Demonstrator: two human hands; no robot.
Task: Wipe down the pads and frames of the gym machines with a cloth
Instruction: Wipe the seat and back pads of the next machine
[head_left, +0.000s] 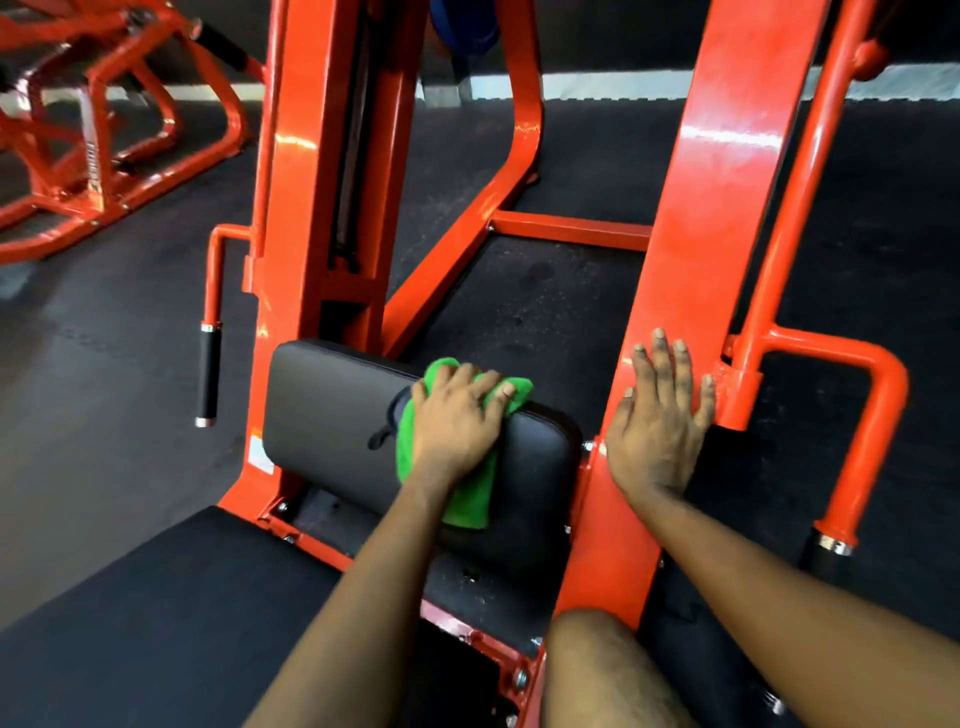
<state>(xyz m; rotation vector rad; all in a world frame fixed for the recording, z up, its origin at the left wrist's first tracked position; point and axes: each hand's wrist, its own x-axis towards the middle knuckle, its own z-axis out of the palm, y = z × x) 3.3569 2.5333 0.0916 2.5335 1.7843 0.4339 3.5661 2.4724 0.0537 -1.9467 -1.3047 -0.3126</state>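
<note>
Step in hand, as we judge it: wiping the black pad (332, 410) at centre frame. The left hand (457, 423) lies on the green cloth (470, 501). Its grip is loose and wide, with the fingers spread and only lightly bent over the pad's rounded upper edge, so it presses the cloth down rather than pinching it. The cloth is bunched under the palm. One fold trails down toward the lower centre of the frame and a corner shows past the fingertips. It covers the middle-right part of the pad, while the left half of the pad lies bare, just left of the hand. To do this well, we would flatten the cloth so that more of it meets the vinyl. We would sweep in overlapping passes toward the bare left side and run over the rounded edge and seams, where grime likely gathers. A dark wrinkle or mark just left of the cloth may need extra pressure. The right hand (654, 431) rests flat and empty, fingers straight, on the orange beam (727, 197) right of centre, apparently as a brace. That beam and the orange upright (296, 182) at upper left would be wiped next, we judge.
</note>
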